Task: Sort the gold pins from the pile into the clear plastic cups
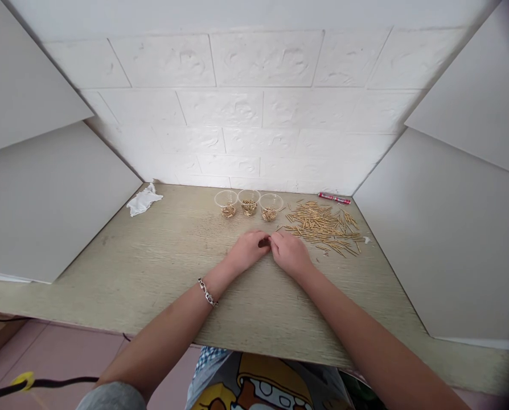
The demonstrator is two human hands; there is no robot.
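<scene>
We are recording a white brick-textured wall panel (258, 102) rising behind a pale wood-grain desk (152, 267), with one grey side panel on the left (36, 210) and one on the right (442, 239). A pink floor (66, 356) is showing below the desk's front edge, and cartoon-printed fabric (258, 384) is showing at the person's lap.

We are finding two hands at work at mid-desk, their fingertips meeting. The left hand (248, 251) and the right hand (291, 253) are resting close together, fingers curled inward; we cannot tell whether they are pinching anything. The right hand is lying just beside a loose heap of brass pins (323, 225), which is too numerous to count and is spreading over the desk's far right area. Its pins are pointing in mixed directions, many with long axes running roughly left to right, others crossing diagonally.

We are counting three clear plastic cups (249, 202) standing in a row beyond the hands, upright, each holding a small pile of pins. We are also noting one crumpled white cloth (144, 200) far left, one red-and-white tube (333, 198) lying along the wall, and one chain bracelet (207, 292) on the left wrist.
</scene>
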